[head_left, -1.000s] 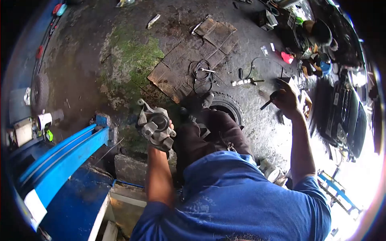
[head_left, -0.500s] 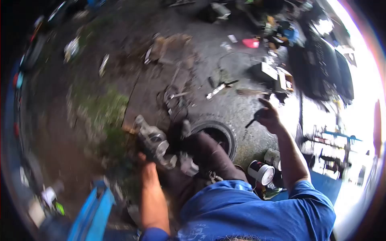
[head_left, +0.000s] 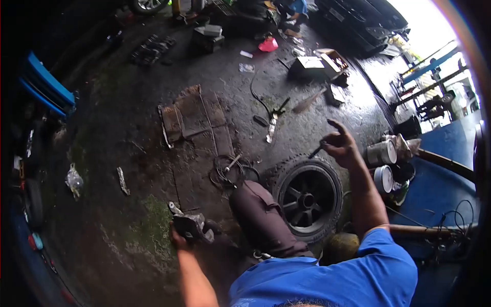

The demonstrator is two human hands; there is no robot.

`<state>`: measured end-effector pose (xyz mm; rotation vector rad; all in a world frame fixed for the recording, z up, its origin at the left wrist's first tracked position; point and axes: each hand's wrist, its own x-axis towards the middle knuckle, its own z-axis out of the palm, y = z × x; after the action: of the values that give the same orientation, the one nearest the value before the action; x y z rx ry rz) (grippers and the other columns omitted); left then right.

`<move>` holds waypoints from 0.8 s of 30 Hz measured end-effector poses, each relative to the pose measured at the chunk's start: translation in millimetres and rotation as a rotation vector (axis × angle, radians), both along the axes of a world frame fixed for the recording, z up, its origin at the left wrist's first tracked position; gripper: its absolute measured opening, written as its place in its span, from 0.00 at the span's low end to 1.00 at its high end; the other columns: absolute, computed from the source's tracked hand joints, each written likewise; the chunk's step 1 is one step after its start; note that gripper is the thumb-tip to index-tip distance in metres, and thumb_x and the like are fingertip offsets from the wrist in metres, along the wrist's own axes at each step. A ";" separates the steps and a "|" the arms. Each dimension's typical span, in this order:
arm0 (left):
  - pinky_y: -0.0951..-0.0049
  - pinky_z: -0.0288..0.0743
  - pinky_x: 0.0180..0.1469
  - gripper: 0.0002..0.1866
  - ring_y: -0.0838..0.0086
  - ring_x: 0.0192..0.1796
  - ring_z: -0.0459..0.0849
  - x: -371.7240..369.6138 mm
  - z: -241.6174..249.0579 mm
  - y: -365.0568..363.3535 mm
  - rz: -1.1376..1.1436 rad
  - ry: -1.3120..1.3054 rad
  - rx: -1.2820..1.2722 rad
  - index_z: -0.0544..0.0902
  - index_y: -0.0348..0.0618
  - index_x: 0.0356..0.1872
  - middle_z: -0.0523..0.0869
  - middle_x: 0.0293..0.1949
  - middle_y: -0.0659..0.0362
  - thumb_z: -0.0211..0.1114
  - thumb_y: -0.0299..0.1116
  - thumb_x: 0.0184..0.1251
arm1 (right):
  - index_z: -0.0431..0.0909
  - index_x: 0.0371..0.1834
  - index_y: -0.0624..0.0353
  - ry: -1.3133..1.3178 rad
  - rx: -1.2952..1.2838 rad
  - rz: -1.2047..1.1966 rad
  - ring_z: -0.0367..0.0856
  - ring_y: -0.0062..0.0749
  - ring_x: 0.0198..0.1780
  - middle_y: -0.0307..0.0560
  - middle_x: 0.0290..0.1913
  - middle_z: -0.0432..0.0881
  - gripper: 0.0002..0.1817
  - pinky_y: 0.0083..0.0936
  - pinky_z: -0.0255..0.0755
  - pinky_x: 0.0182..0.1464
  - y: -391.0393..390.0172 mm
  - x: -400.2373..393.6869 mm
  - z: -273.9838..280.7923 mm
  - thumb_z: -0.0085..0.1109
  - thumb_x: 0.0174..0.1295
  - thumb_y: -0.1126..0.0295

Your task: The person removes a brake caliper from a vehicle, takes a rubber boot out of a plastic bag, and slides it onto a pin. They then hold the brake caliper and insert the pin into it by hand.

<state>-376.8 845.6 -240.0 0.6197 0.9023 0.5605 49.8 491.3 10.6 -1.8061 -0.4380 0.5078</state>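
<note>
Since the earlier frames the view has swung round, so the left hand [head_left: 180,236] and the brake caliper [head_left: 190,226] it carries now sit low in the picture, close over the wet concrete floor [head_left: 117,128], where before the part was held up higher in front of the chest. Far left, blue ramps [head_left: 46,89] lean at the edge of the yard, and a crumpled plastic bag [head_left: 74,179] lies on the floor near them. The left hand is closed around the underside of the caliper, fingers wrapped on the grey casting, which looks heavy enough that a full grip from below makes sense. Just right of it the person's knee in dark trousers [head_left: 258,217] is raised, with flattened cardboard sheets [head_left: 197,120] and a coil of black wire [head_left: 230,171] on the floor beyond. Right of the knee a wheel with its tyre [head_left: 307,197] lies flat, likely laid down so that it cannot roll. Above it the right hand [head_left: 340,148] is lifted, index finger out straight and the other fingers curled on a thin dark tool [head_left: 317,151], probably a small screwdriver or pick, though it is too small to be sure. Paint tins [head_left: 381,153] stand on their sides just beside that hand, against a blue structure.
</note>
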 end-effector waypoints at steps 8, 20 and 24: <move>0.63 0.74 0.52 0.26 0.66 0.45 0.82 -27.0 -145.7 63.6 -0.168 1.027 0.415 0.81 0.33 0.47 0.84 0.46 0.51 0.63 0.51 0.68 | 0.57 0.73 0.57 0.205 -0.255 -0.056 0.80 0.25 0.42 0.44 0.39 0.82 0.41 0.22 0.74 0.47 51.5 -78.3 -158.0 0.63 0.53 0.81; 0.59 0.76 0.45 0.26 0.57 0.40 0.85 63.9 -464.2 129.3 -0.274 1.164 0.665 0.82 0.38 0.41 0.87 0.38 0.50 0.68 0.55 0.61 | 0.57 0.73 0.54 0.333 -0.612 -0.224 0.78 0.23 0.43 0.39 0.38 0.79 0.43 0.23 0.72 0.51 -12.8 -134.9 -389.1 0.61 0.50 0.83; 0.60 0.77 0.46 0.26 0.56 0.42 0.85 89.9 -547.2 153.5 -0.136 1.068 0.713 0.81 0.32 0.40 0.87 0.39 0.47 0.71 0.51 0.60 | 0.58 0.72 0.56 0.291 -0.732 -0.191 0.79 0.23 0.42 0.40 0.37 0.79 0.41 0.24 0.73 0.50 -8.7 -135.5 -417.2 0.61 0.52 0.82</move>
<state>-286.9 999.1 -787.2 1.7029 1.6453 0.3967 -85.7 482.6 -406.7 -2.3856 0.1543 0.8538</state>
